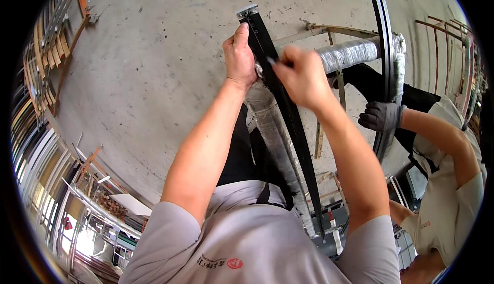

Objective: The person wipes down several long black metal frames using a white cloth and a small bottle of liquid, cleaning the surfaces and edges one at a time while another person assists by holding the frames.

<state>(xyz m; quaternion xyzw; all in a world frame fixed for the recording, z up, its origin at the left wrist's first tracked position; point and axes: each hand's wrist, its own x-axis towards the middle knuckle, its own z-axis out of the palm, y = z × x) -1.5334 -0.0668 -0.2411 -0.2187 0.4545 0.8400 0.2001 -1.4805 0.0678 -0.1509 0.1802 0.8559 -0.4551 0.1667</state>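
Note:
A long black metal profile [280, 91] runs from the upper middle down toward my right side, lying along a rail wrapped in clear film [270, 117]. Its far end carries a silver end piece [247, 10]. My left hand [240, 57] grips the profile near that end, with the thumb on its edge and the other fingers mostly hidden. Over the profile's middle, my right hand [303, 75] is closed, smeared by motion. A small pale tip shows at its fingers, too blurred to name.
The wrapped work stand [350, 56] extends to the right. There a co-worker's gloved hand [381, 117] is at another black profile [382, 37]. Racks of long bars [38, 150] line the left side, and metal frames [447, 52] stand at far right. Concrete floor [154, 52] lies ahead.

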